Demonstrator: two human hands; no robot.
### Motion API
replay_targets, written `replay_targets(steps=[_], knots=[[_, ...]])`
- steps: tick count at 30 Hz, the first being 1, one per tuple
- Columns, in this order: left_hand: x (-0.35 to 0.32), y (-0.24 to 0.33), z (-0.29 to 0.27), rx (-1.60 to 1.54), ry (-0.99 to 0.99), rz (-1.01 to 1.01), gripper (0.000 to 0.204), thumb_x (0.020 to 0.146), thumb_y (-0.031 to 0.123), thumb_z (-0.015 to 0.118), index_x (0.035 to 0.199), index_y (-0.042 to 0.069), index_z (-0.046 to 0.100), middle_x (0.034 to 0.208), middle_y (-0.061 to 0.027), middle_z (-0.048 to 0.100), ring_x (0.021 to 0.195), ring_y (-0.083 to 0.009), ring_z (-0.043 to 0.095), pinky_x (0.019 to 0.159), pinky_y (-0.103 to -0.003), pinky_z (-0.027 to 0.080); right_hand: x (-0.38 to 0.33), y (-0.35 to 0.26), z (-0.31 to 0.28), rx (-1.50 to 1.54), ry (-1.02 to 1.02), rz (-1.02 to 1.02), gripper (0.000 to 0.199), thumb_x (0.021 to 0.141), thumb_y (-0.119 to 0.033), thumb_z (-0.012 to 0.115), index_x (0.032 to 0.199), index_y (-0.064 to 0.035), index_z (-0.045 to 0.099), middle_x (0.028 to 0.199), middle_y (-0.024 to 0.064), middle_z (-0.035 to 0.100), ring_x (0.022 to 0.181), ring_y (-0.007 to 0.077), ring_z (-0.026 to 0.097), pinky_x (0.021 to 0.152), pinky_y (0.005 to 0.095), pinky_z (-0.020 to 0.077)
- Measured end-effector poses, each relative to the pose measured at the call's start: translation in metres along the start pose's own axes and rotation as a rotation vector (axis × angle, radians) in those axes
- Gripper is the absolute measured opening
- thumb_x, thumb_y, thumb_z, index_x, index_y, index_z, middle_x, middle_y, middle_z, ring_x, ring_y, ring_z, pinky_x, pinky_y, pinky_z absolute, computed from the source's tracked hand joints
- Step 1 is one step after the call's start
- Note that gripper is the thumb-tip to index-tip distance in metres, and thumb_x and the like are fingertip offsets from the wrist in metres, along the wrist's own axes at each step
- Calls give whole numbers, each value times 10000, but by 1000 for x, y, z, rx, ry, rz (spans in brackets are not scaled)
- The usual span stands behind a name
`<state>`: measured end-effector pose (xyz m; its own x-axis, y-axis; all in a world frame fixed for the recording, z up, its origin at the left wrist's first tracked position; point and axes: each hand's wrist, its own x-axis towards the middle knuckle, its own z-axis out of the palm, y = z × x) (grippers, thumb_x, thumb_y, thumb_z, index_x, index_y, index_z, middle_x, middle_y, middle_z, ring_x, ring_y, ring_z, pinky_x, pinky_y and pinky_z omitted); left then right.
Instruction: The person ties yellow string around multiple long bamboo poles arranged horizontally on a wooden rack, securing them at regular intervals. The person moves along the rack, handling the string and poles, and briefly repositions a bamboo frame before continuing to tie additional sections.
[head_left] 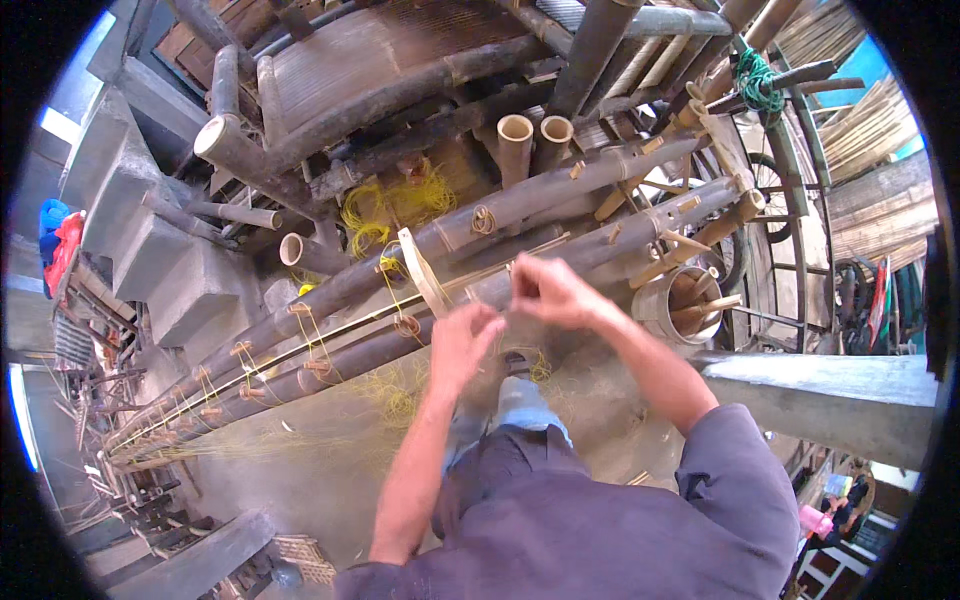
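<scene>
Both of my hands meet over the nearer of two long, dark bamboo poles. My left hand [464, 342] is pinched closed beside a pale curved bamboo strip [424, 272]. Close to its right, my right hand [553, 292] has its thumb and fingers pressed together. Whatever lies between the fingertips is too thin or blurred to make out. The far pole [350, 285] and near pole [375, 352] carry short wooden pegs [318, 366]. Yellow twine loops [311, 330] span the poles at several spots. A small coiled ring [407, 325] sits on the near pole, left of my left hand.
Tangled yellow twine [400, 200] lies behind the poles, and more is strewn over the floor. A bucket [672, 305] with bamboo pieces stands at right, near a bicycle wheel [770, 200]. Concrete steps [170, 260] rise at left; a bamboo bench [390, 60] stands behind.
</scene>
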<state>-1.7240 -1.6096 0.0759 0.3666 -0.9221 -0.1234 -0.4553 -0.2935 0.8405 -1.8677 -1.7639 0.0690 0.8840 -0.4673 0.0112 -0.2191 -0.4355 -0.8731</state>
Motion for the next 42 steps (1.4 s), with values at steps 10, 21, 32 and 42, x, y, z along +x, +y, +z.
replay_targets(steps=[10,21,32,42], knots=[[167,-12,7,563,311,-36,140,912,189,511,941,59,553,960,-173,642,908,-389,617,750,-494,497,124,71,2,-158,523,57,183,796,-92,610,915,-40,481,802,208,611,811,413,601,698,492,466],[-4,15,9,43,192,-17,251,870,158,610,1095,49,605,1038,-126,629,859,-254,643,770,-360,516,37,6,9,-32,366,2,123,814,-79,663,905,-19,606,830,120,611,727,235,600,674,318,484],[-153,-98,-9,-514,283,-511,224,940,180,551,1102,30,588,990,-54,654,855,-117,596,760,-275,476,241,-37,105,-1032,-240,-73,206,763,-218,663,932,-105,699,1031,137,661,935,341,620,807,458,518],[-181,-202,-77,-767,130,-498,358,986,339,458,1182,56,558,1029,-38,646,892,-112,590,764,-272,466,68,-147,204,-722,-339,120,198,845,-237,541,866,-54,615,826,169,662,723,374,645,660,498,510]])
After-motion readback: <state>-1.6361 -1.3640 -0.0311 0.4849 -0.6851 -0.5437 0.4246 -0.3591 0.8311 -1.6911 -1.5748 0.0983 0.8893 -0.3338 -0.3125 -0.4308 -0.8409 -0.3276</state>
